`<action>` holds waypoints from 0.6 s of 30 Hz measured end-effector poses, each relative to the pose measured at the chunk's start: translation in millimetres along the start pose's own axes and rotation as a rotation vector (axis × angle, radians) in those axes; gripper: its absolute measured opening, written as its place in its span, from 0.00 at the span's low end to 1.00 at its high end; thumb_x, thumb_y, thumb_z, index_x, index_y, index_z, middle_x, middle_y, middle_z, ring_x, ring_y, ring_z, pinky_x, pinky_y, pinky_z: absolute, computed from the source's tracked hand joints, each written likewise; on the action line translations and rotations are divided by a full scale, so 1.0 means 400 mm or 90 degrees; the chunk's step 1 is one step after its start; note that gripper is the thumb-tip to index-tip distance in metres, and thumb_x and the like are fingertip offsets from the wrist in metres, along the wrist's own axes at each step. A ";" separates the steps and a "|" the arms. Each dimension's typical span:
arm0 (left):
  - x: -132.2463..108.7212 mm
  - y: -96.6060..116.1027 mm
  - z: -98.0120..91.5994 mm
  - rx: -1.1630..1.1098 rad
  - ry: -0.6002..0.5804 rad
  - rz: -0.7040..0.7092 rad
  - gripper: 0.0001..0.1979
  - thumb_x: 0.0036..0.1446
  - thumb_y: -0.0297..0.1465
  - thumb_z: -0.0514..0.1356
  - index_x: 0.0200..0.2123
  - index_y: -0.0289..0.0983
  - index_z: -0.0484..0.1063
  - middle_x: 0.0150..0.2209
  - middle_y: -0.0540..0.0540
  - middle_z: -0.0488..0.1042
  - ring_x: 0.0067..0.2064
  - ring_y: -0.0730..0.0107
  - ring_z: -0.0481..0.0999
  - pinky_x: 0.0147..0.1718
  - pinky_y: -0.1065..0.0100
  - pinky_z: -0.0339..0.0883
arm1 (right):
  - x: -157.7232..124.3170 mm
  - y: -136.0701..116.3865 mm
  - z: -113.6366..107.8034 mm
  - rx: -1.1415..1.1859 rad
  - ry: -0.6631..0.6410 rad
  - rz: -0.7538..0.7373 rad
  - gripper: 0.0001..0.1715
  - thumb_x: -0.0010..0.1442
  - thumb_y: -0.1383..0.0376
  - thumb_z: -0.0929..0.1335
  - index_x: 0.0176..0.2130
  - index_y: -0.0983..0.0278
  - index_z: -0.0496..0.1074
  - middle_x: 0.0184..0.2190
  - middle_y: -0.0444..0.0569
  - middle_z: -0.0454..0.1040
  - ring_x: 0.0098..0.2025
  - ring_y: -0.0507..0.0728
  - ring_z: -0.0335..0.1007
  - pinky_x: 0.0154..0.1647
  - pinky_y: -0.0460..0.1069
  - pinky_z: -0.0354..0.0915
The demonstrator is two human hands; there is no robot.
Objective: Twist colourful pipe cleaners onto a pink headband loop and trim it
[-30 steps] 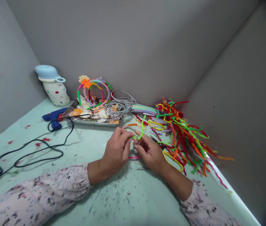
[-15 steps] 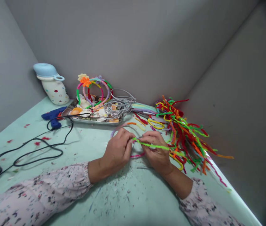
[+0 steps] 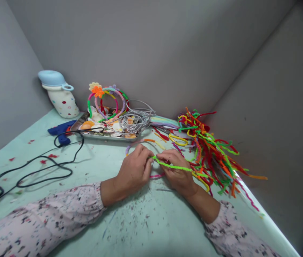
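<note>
My left hand (image 3: 134, 167) is closed in a pinch on a wire hoop (image 3: 149, 140) partly wrapped in purple, orange, yellow and pink pipe cleaner. At its fingertips, a bright green pipe cleaner (image 3: 174, 166) meets the hoop. My right hand (image 3: 178, 173) pinches that green strand close to the left fingertips, and the strand's loose length runs right across the back of the hand. Both hands hide part of the hoop between them. A pink stretch of it shows below the fingers.
Behind the hands stands a metal tray (image 3: 108, 136) with finished hoops and a coil of grey wire (image 3: 135, 121). A tangled pile of pipe cleaners (image 3: 210, 153) lies right. On the left are a blue glue gun (image 3: 63, 131), its black cord (image 3: 44, 157) and a bottle (image 3: 61, 101).
The right fingertips have shifted slightly left, nearer the left hand. The green pipe cleaner now sits at the left fingertips, and the pink bit seen there before is hidden.
</note>
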State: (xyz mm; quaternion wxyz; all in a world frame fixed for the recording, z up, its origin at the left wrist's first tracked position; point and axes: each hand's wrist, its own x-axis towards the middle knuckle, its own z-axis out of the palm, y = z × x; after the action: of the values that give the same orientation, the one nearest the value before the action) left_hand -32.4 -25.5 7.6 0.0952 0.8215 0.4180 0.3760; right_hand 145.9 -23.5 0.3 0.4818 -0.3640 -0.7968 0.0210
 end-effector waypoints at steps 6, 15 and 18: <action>0.000 -0.001 0.002 0.013 -0.008 0.023 0.08 0.60 0.24 0.50 0.39 0.35 0.68 0.37 0.43 0.66 0.41 0.64 0.68 0.41 0.62 0.65 | -0.003 0.006 0.005 0.009 -0.012 0.004 0.05 0.61 0.68 0.68 0.39 0.60 0.74 0.33 0.49 0.76 0.37 0.55 0.72 0.37 0.50 0.70; -0.003 -0.003 0.005 0.013 -0.023 0.025 0.08 0.59 0.23 0.50 0.38 0.34 0.68 0.37 0.43 0.66 0.39 0.65 0.67 0.39 0.63 0.65 | -0.011 0.013 0.008 0.034 -0.050 0.086 0.03 0.60 0.67 0.68 0.35 0.61 0.74 0.32 0.48 0.75 0.34 0.54 0.70 0.31 0.48 0.66; -0.003 -0.004 0.006 0.022 -0.030 0.024 0.08 0.59 0.23 0.50 0.37 0.34 0.68 0.37 0.44 0.67 0.39 0.65 0.68 0.38 0.64 0.65 | -0.011 0.009 0.009 0.066 -0.059 0.135 0.03 0.59 0.68 0.68 0.33 0.62 0.73 0.31 0.47 0.73 0.31 0.52 0.68 0.28 0.47 0.64</action>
State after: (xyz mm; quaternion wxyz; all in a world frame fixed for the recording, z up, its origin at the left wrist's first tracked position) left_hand -32.2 -25.0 4.6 0.0839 0.8394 0.4063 0.3512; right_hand 146.1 -22.5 -6.4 0.4577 -0.4195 -0.7731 0.1300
